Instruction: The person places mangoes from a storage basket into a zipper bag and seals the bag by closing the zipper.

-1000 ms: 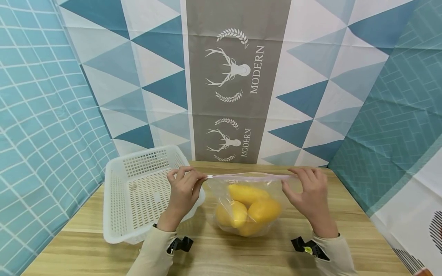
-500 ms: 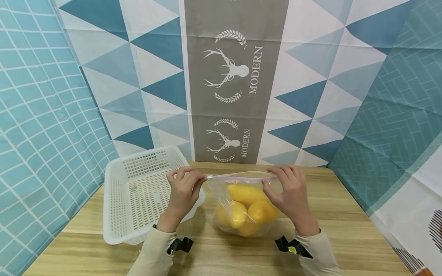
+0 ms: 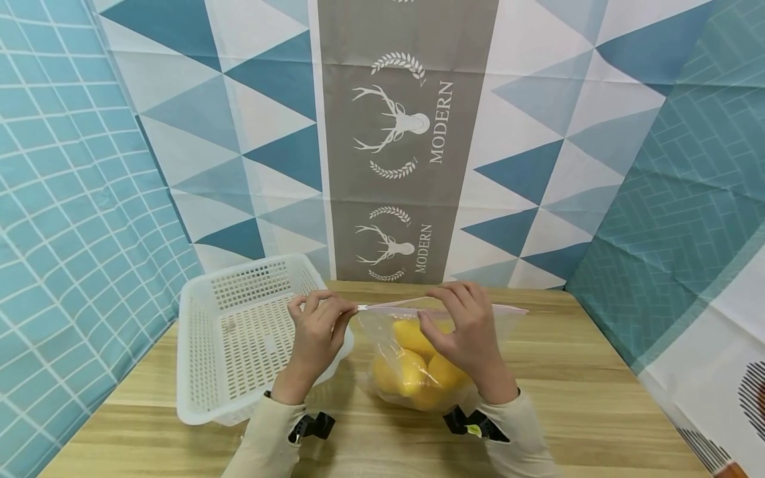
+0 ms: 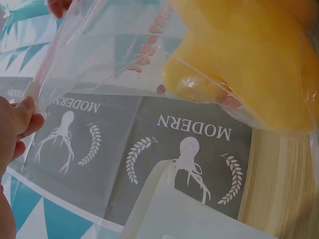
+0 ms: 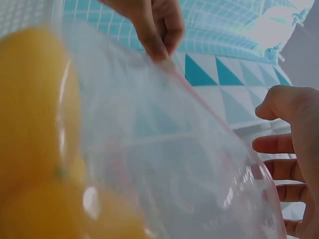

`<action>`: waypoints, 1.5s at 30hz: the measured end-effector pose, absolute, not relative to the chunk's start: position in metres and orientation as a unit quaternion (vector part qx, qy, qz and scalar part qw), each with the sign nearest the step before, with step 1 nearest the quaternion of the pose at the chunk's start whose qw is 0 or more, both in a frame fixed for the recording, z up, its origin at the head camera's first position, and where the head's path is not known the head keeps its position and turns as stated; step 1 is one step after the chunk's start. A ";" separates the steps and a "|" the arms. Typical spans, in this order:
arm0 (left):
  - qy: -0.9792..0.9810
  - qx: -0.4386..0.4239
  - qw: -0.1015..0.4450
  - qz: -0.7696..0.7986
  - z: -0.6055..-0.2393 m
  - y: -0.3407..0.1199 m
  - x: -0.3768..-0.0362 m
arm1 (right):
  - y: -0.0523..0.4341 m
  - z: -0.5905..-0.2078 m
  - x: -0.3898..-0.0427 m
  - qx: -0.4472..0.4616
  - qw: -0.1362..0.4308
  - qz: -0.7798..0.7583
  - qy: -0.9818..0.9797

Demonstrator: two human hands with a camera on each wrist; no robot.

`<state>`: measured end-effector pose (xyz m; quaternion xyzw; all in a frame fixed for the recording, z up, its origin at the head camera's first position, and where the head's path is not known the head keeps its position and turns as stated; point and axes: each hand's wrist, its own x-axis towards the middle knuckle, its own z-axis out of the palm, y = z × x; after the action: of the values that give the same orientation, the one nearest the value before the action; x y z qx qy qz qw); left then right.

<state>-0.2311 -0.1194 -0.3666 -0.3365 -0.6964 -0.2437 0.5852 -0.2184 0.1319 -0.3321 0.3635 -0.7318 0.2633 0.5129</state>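
Note:
A clear zip bag (image 3: 505,322) stands on the table, bulging with several smooth yellow fruits (image 3: 399,372). At its top left corner my left hand (image 3: 317,332) pinches the small white slider (image 3: 362,307). My right hand (image 3: 469,332) is at the bag's pink zip edge, right of the middle, and hides part of the fruit in the head view. In the right wrist view its thumb stands apart from the spread fingers (image 5: 281,169), which lie right at the bag's edge. Left of the slider, the left wrist view shows the thumb and fingertips (image 4: 27,112) together.
A white perforated plastic basket (image 3: 186,372) stands on the wooden table (image 3: 574,398), left of the bag and partly behind the left hand. Patterned cloth (image 3: 388,133) hangs behind and along both sides of the table.
My right hand has moved left along the bag's top edge, uncovering the bag's top right corner. The left hand has stayed at the slider.

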 end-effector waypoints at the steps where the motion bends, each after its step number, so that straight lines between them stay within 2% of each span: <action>1: -0.696 -0.336 0.586 -0.244 -0.367 -0.119 -0.231 | 0.128 -0.332 -0.218 0.367 0.510 0.263 -0.732; 26: -0.683 -0.349 0.595 -0.242 -0.364 -0.118 -0.228 | 0.066 -0.328 -0.219 0.401 0.500 0.119 -0.759; 34: -0.681 -0.351 0.595 -0.241 -0.363 -0.118 -0.226 | 0.059 -0.330 -0.219 0.396 0.489 0.104 -0.770; 45: -0.684 -0.347 0.594 -0.241 -0.363 -0.119 -0.226 | 0.059 -0.334 -0.224 0.398 0.507 0.096 -0.758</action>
<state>-0.2263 -0.1186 -0.3630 -0.3472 -0.6843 -0.2408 0.5943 -0.2242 0.0590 -0.3339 0.3980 -0.7583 0.0960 0.5073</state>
